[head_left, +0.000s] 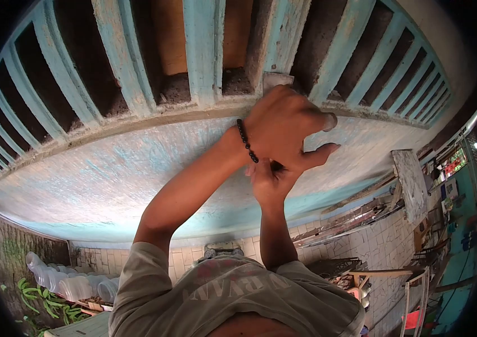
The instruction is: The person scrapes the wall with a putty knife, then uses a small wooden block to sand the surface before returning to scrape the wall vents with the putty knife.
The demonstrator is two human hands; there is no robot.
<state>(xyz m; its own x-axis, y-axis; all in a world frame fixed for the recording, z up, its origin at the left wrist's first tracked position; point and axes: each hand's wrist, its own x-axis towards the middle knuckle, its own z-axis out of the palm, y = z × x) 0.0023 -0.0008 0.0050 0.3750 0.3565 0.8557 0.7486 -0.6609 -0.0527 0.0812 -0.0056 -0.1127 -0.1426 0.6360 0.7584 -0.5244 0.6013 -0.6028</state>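
Observation:
A black beaded bracelet circles my left wrist. My left hand is raised in front of the wall below the window bars, back of the hand toward me. It is open, with its digits at the right standing apart and nothing visible between them. My right hand reaches up from below, partly hidden behind the left. Its fingertips are pinched at the lower end of the bracelet. A small grey block on the sill shows just above the left knuckles, overlapped by that hand.
Weathered blue window bars rise from a dusty sill over a pale, paint-streaked wall. A worn board stands at right, beside long wooden strips. Clear plastic containers and green plants lie low at left.

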